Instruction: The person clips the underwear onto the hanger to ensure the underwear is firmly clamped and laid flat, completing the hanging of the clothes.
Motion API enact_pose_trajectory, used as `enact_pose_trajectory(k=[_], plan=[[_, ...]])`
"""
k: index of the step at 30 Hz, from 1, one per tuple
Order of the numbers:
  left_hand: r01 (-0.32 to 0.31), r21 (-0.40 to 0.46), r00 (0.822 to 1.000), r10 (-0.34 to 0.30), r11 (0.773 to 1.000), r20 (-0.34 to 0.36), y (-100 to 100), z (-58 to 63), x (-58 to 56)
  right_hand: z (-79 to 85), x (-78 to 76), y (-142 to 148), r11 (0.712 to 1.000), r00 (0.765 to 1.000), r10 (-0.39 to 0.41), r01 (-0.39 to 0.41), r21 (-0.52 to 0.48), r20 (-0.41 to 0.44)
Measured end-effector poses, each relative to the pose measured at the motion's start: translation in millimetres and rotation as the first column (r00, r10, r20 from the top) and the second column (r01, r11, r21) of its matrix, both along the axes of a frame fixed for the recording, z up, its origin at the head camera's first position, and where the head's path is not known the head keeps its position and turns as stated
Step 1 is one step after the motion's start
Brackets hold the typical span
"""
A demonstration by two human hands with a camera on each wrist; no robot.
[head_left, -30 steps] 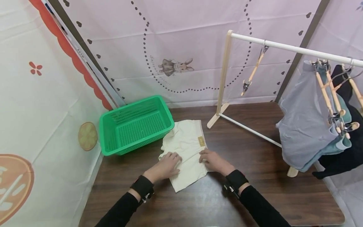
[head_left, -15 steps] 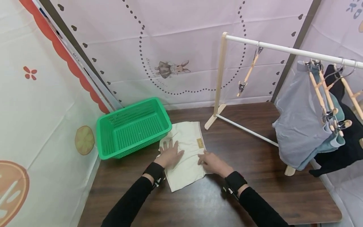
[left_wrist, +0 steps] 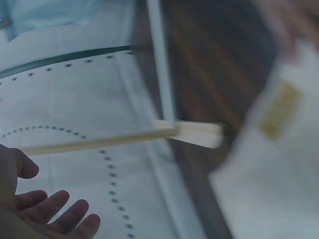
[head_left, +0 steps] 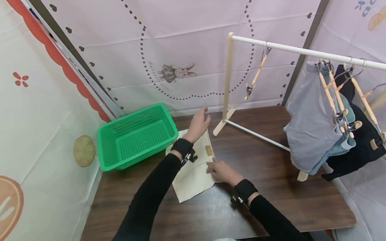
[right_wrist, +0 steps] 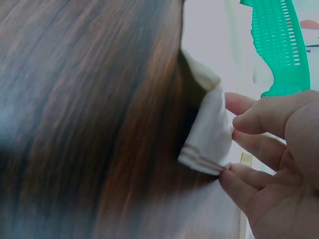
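A cream garment with a small tan label and a stitched edge lies on the brown table. My left hand is raised over its far end, fingers loosely spread with nothing in them; the left wrist view shows its palm and fingers apart. At the garment's right side, my right hand has its curled fingers on the edge. Seen closer in the right wrist view, a folded flap with brown stitching stands at the right fingertips, pinched there. My left forearm hides part of the garment.
A green basket stands at the left, by the garment's far left corner. Right of it is a rack with a bare clip hanger and a grey garment, a teal one and black clothing hanging.
My left hand has lifted off the garment and moved away and to the right, past its far edge. The right hand keeps its place at the garment's side. The head view has shifted slightly right.
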State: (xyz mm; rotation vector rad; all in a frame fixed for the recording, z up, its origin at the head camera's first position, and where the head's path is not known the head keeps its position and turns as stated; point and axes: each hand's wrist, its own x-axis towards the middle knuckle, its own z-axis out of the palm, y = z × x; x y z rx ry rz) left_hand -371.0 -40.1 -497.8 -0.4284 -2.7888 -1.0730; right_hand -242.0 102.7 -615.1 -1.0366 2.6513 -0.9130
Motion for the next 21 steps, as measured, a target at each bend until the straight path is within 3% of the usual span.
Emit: enact_pose_trajectory(k=[4, 9, 12, 16, 21], plan=[[0.027, 0.106, 1.0, -0.026, 0.994, -0.011, 28.1, 37.6, -24.0, 0.3, -2.6, -5.3, 0.999, 0.999, 0.021, -0.019, 0.027, -0.049], [0.048, 0.174, 0.998, -0.042, 0.984, -0.039, 57.9, 83.4, -47.8, -1.1, 1.3, -5.9, 0.999, 0.994, 0.017, -0.013, 0.035, -0.105], [0.051, 0.22, 0.999, -0.052, 0.974, 0.0, 70.5, 107.7, -61.0, -0.2, 5.6, -3.8, 1.0, 0.992, -0.006, 0.008, 0.014, -0.124], [0.059, 0.262, 0.998, -0.066, 0.963, 0.018, 80.8, 133.7, -74.7, 1.2, 11.4, 2.6, 1.0, 0.985, -0.026, 0.023, -0.019, -0.17], [0.076, 0.242, 0.996, -0.063, 0.967, -0.062, 90.3, 157.0, -83.9, 3.3, 16.3, 13.7, 0.997, 0.97, -0.067, 0.056, -0.056, -0.233]])
